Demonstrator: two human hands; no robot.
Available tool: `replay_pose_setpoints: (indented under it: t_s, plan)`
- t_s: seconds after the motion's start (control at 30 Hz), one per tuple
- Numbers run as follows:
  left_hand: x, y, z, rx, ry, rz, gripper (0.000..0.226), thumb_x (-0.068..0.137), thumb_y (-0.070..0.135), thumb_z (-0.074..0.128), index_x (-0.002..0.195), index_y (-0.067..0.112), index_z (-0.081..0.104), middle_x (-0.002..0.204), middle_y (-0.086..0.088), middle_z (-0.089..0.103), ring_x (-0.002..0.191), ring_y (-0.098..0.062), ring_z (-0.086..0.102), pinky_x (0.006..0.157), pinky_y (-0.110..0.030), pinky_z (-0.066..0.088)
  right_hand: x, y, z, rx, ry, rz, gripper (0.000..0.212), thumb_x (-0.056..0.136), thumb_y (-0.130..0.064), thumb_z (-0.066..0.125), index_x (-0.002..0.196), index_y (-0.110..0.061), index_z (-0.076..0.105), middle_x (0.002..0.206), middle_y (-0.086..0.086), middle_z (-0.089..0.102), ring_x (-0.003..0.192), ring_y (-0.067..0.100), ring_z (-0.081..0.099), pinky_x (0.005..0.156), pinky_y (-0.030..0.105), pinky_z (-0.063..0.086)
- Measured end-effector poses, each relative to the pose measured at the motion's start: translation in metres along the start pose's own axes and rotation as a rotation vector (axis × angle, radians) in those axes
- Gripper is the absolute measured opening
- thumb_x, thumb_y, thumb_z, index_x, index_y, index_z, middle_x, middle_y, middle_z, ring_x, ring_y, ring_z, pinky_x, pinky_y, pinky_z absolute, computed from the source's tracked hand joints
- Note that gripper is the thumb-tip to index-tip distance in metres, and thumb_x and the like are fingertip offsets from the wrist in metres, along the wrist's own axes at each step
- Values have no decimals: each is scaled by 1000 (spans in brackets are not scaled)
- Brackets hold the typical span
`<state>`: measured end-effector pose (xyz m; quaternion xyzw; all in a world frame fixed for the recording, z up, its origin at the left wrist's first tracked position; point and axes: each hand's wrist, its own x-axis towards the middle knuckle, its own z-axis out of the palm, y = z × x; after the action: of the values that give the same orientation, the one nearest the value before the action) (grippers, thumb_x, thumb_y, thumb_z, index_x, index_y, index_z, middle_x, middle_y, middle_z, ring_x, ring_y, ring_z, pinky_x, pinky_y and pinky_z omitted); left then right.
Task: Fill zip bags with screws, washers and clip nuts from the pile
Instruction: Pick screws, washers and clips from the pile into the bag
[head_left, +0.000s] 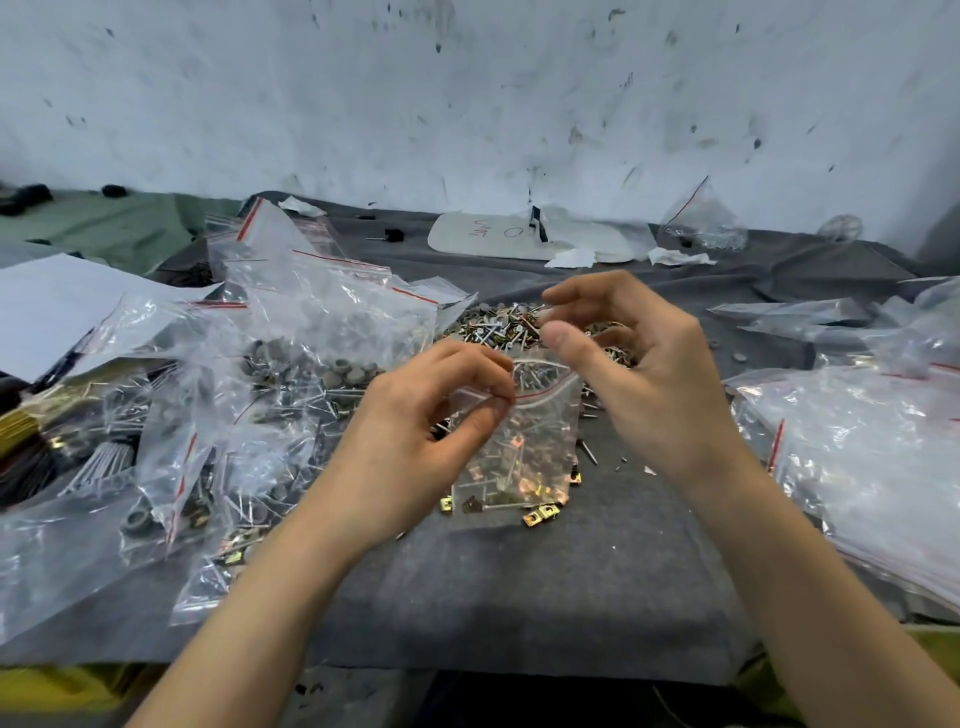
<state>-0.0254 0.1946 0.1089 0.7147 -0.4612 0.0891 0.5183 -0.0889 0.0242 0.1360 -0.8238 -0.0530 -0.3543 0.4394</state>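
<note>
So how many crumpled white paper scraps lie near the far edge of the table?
3 paper scraps: one at back left behind the zip bags, one in front of the flat white board, one just right of it. More may be hidden under bags.

A white board (519, 248) at the back is showing handwritten marks: one is looking like an "O", the rest staying illegible.

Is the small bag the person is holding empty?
No, the small zip bag, pinched at its top by the left hand, has copper-coloured clip nuts showing through its clear plastic.
</note>
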Motion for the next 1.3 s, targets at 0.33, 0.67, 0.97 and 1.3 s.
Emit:
replay_pose_setpoints:
  t_s: [0.33,0.67,0.97,1.3]
  plan:
    - [-2,-6,-12,65,53,-11,6,85,13,60,86,15,66,107,7,66,105,-11,63,83,-36,53,-18,82,26,-304,-341,244,22,85,-5,66,83,-25,73,107,-10,59,109,17,49,100,39,39]
    - [-2,-11,-13,110,73,-18,7,84,13,61,87,13,67,105,5,67,105,-4,62,87,-23,51,-32,105,46,-722,-576,-20,16,88,-27,62,102,-23,66,144,-15,38,143,14,7,108,37,16]
    - [-4,-14,-10,94,57,-31,7,84,15,61,85,13,67,107,11,66,104,-7,63,83,-32,53,-28,110,40,-708,-626,-16,10,89,-21,59,98,-22,63,136,-17,45,142,13,9,105,36,15]
    - [-6,-15,-11,82,30,-65,5,84,17,62,85,20,66,109,13,65,106,-9,62,87,-38,53,-4,71,18,12,-92,411,18,85,-8,66,87,-25,59,85,-2,67,82,13,62,73,24,49]
